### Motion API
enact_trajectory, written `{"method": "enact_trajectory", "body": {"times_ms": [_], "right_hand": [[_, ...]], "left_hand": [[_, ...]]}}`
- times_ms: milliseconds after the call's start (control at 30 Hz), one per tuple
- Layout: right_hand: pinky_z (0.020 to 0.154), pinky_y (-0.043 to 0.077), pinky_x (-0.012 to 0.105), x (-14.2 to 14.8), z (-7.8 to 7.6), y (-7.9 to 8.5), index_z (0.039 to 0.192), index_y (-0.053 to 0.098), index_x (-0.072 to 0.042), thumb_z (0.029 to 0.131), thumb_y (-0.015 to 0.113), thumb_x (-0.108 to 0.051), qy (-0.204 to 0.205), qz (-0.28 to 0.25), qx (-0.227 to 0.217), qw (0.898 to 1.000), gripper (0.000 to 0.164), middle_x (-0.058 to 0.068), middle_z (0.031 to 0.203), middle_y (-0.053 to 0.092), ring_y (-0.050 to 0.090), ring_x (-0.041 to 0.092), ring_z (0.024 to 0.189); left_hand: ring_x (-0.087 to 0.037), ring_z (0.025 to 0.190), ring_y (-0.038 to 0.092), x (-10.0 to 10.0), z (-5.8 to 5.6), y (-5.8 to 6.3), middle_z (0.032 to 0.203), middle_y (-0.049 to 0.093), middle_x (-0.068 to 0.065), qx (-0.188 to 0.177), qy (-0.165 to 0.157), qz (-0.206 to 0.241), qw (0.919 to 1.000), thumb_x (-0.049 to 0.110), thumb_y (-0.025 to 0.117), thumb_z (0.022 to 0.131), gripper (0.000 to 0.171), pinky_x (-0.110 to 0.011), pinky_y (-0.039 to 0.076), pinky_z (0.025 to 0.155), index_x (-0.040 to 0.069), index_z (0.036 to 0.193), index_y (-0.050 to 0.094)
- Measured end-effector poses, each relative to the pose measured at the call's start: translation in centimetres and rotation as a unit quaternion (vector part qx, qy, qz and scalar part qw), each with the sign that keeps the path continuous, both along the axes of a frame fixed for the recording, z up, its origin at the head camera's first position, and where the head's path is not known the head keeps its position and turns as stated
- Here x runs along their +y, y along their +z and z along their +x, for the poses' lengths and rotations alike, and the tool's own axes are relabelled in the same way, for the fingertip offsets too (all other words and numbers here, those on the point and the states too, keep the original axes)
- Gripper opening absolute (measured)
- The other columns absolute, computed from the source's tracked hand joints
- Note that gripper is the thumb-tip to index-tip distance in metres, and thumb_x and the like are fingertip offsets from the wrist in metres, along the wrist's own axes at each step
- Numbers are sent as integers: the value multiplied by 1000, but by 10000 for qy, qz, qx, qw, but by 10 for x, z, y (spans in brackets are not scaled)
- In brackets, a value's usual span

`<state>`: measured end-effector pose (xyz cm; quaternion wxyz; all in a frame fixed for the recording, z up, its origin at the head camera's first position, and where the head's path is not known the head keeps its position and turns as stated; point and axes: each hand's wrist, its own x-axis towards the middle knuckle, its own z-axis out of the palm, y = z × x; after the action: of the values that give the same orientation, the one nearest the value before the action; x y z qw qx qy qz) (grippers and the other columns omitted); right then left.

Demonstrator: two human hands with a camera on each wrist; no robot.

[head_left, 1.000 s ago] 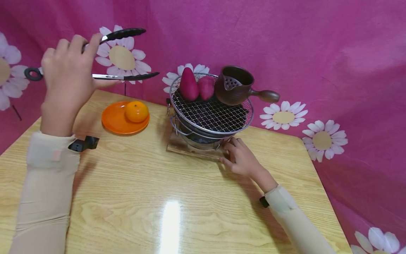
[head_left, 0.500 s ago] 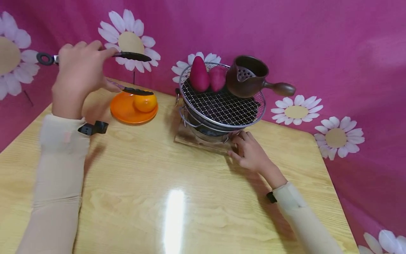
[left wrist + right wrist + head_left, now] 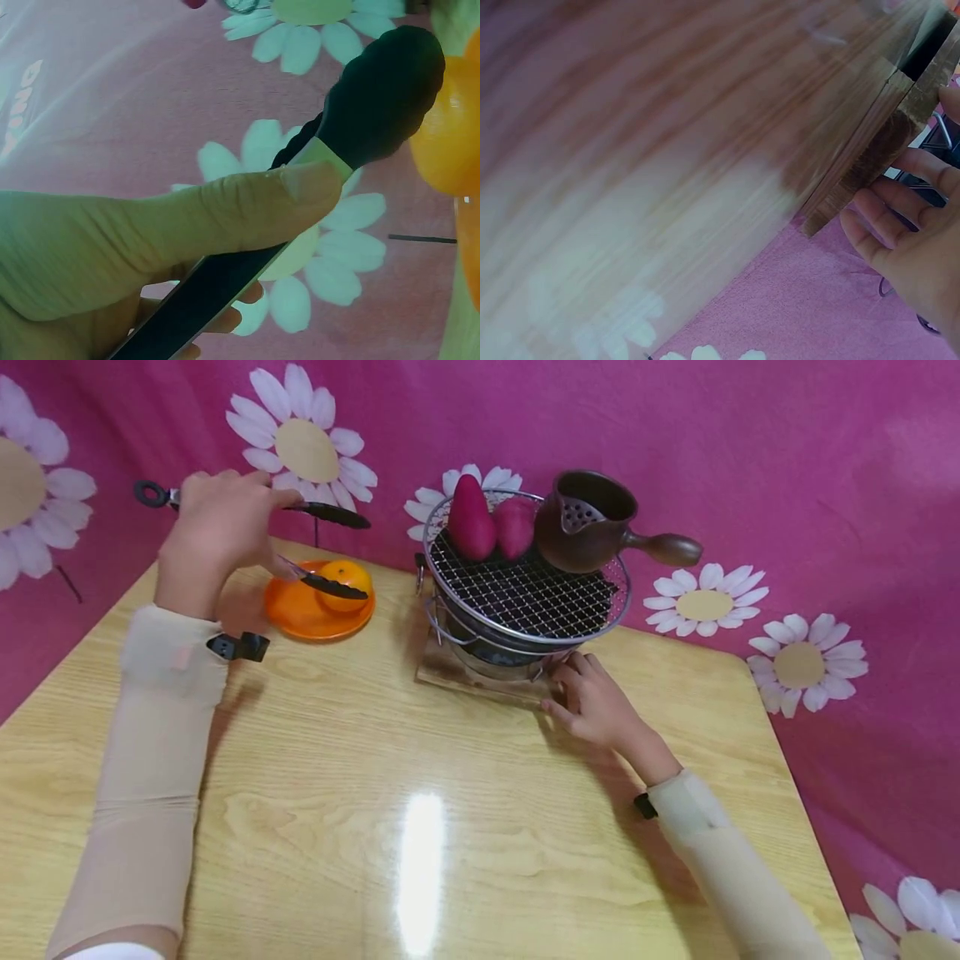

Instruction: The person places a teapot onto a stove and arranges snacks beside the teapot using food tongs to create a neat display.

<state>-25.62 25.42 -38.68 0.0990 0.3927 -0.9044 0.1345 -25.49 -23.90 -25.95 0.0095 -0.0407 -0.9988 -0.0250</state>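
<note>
My left hand (image 3: 225, 531) holds a pair of black-tipped tongs (image 3: 333, 515), their two arms spread apart with nothing between them. The lower tip overlaps a mandarin orange (image 3: 347, 577) on an orange plate (image 3: 291, 612); the upper tip hangs higher, against the cloth. In the left wrist view the thumb presses along one arm of the tongs (image 3: 386, 97), close beside the orange (image 3: 450, 142). My right hand (image 3: 596, 703) grips the near right corner of the wooden board (image 3: 480, 687) under a round tabletop grill (image 3: 517, 627). Its fingers lie along the board (image 3: 881, 150) in the right wrist view.
On the grill's wire mesh lie two purple-red sweet potatoes (image 3: 471, 522) and a dark brown side-handled pot (image 3: 573, 547), its handle jutting past the right rim. A pink flowered cloth (image 3: 712, 460) stands behind the wooden table (image 3: 315, 760).
My left hand has lowered the tongs and brought them rightward, the lower tip coming down in front of the orange. My right hand stays at the board. The head view has shifted slightly.
</note>
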Motion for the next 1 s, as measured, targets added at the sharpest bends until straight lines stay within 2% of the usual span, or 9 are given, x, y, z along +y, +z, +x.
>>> {"method": "enact_trajectory", "body": {"times_ms": [133,333,633,1000], "right_hand": [[82,40,45,3,0,0,103,65,-1,86,75,-27,11,-43,94,9999,32,14,103,56,47,32,92],[83,41,45,3,-1,4,102,65,-1,87,73,-28,7,-5,153,9999,32,13,98,55,48,33,93],[84,43,45,-1,-6,7,103,65,-2,87,75,-30,55,-8,-169,9998,34,11,97,54,50,31,96],[87,40,45,4,-6,6,93,63,-4,87,75,-31,33,-26,-368,9993,30,11,99,55,46,31,97]], "left_hand": [[-53,118,44,-1,-4,-3,144,46,-31,-44,-83,45,9999,45,90,74,98,-70,40,97,10,153,44],[-56,125,39,-6,-3,-6,151,39,-33,-223,4,176,9996,44,87,77,99,-73,35,100,9,156,38],[-54,113,45,-16,-2,-14,142,45,-33,-399,-56,61,9992,47,89,74,102,-72,40,92,11,155,40],[-55,114,46,-15,-5,-16,143,44,-34,-488,-182,103,9986,47,90,73,103,-72,39,92,11,155,40]]}}
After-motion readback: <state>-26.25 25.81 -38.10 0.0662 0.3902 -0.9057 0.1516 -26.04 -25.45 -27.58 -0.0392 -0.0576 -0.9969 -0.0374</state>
